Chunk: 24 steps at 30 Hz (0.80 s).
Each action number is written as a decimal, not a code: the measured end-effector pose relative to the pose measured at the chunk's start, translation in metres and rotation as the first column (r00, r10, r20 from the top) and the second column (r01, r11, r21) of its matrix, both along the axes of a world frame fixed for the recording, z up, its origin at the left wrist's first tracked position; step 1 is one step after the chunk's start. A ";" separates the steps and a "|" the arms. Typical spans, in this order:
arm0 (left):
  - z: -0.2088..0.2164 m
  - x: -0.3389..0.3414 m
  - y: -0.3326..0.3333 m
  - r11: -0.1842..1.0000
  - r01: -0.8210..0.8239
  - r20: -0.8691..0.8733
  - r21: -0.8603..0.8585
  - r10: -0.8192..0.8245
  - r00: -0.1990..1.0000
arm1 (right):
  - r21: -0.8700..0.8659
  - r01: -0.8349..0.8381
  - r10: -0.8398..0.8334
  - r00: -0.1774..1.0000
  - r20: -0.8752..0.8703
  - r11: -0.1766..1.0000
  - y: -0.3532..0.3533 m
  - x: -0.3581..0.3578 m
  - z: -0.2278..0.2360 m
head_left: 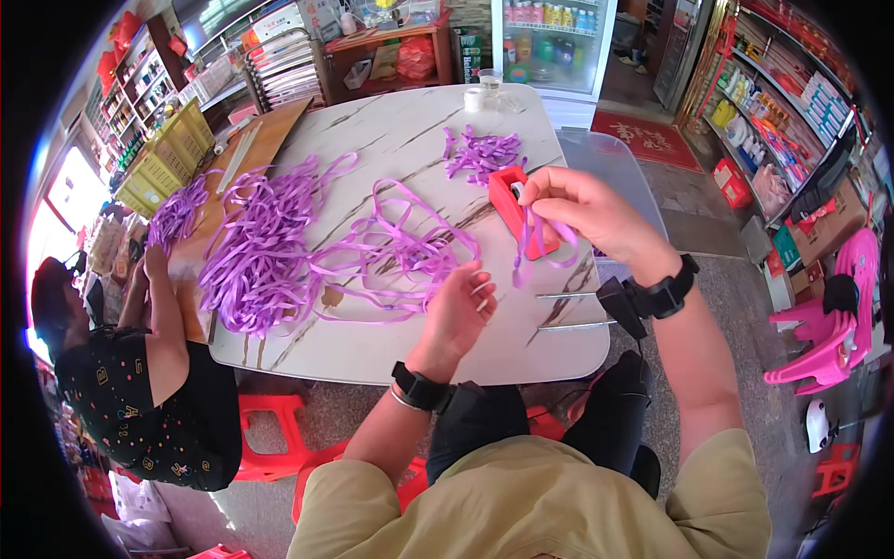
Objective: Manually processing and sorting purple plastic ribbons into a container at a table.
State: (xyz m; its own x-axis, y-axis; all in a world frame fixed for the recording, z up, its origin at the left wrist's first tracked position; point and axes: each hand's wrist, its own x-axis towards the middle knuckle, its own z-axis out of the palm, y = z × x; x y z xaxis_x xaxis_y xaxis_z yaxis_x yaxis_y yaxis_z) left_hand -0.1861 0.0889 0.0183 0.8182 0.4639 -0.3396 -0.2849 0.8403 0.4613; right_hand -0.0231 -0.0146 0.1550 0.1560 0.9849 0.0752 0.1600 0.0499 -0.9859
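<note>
A loop of purple ribbon [534, 247] hangs from my right hand [589, 212], its thumb and fingers pinched together. This hand is just over a red tape dispenser [510, 200], and the ribbon droops across the dispenser's near end. My left hand [458, 312] is above the near side of the table, fingers loosely curled and apart, with nothing seen in them. Beside it spreads a loose tangle of purple ribbons [410, 250]. Farther left is a large heap of purple ribbons [261, 247]. Past the dispenser sits a small pile of short purple ribbon pieces [482, 152].
The marble-patterned table [391, 140] carries a clear cup [490, 79] and a white roll [474, 98] at its far edge. On the left, another person [140, 391] handles purple ribbons [179, 212] on a brown board. Red stools [270, 433] stand below; a pink chair [838, 317] is at right.
</note>
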 end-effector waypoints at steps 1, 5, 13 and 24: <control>0.008 0.005 -0.013 0.987 0.005 -0.070 0.161 0.007 0.998 | 0.013 -0.020 0.020 0.998 -0.054 1.000 -0.006 0.000 0.005; 0.025 0.017 -0.045 0.644 -0.013 -0.047 0.765 0.077 0.996 | 0.058 -0.007 0.017 0.983 -0.183 0.998 -0.033 -0.014 0.025; 0.049 0.023 -0.068 0.488 0.133 0.020 0.863 -0.296 0.955 | 0.114 0.224 -0.191 0.950 -0.249 0.968 -0.120 -0.019 0.040; 0.081 0.041 -0.076 0.328 0.179 0.026 0.928 -0.534 0.845 | -0.118 0.101 -0.104 0.994 -0.022 0.988 -0.240 0.000 0.023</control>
State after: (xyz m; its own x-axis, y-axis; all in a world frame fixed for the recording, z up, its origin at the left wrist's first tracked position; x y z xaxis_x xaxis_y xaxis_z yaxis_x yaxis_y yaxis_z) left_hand -0.1451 0.0130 0.0995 0.9455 -0.0200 0.3251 -0.3231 0.0685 0.9439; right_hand -0.0234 -0.2550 0.1778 0.2569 0.9654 -0.0454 0.1304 -0.0811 -0.9881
